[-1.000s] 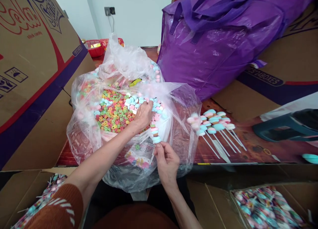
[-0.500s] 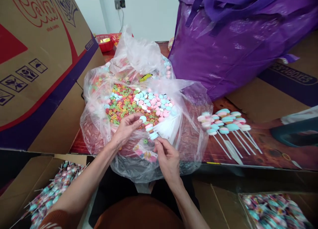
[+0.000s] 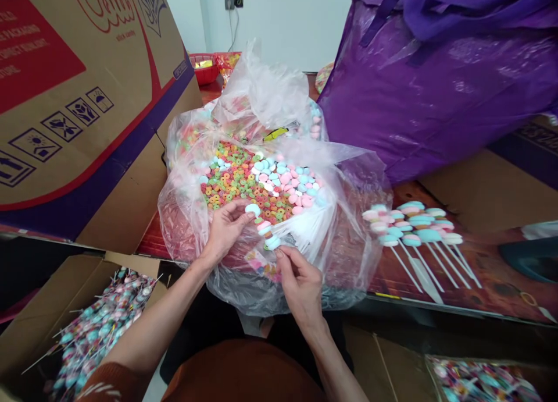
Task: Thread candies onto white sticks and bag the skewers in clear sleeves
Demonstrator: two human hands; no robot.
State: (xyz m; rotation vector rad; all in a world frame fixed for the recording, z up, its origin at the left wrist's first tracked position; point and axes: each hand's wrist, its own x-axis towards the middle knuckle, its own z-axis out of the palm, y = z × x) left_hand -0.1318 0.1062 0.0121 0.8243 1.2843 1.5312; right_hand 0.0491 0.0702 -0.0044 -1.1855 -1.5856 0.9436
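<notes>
My left hand point(image 3: 231, 224) pinches a pale blue marshmallow point(image 3: 252, 209) between thumb and fingertips, right by the top of a candy skewer point(image 3: 267, 230). That skewer carries pink, white and blue marshmallows with coloured gummy rings between them. Low on it, my right hand point(image 3: 300, 274) is closed on its stick, most of which the fingers hide. Under both hands lies a clear plastic bag point(image 3: 357, 227), opened out. Inside it are ring-shaped gummies point(image 3: 231, 181), pink and blue marshmallows point(image 3: 290, 178) and a bundle of white sticks point(image 3: 307, 227).
Finished candy skewers point(image 3: 418, 224) lie in a pile on the red-brown table point(image 3: 492, 262). A printed carton point(image 3: 108, 70) stands at the left, a purple bag point(image 3: 436, 88) at the back right. Below the table, an open box point(image 3: 39, 315) of wrapped sweets sits left; another bag of sweets point(image 3: 483, 381) lies right.
The view has turned somewhat to the left, so things appear shifted right. The blue marshmallow in my left hand is now at the skewer's tip.
</notes>
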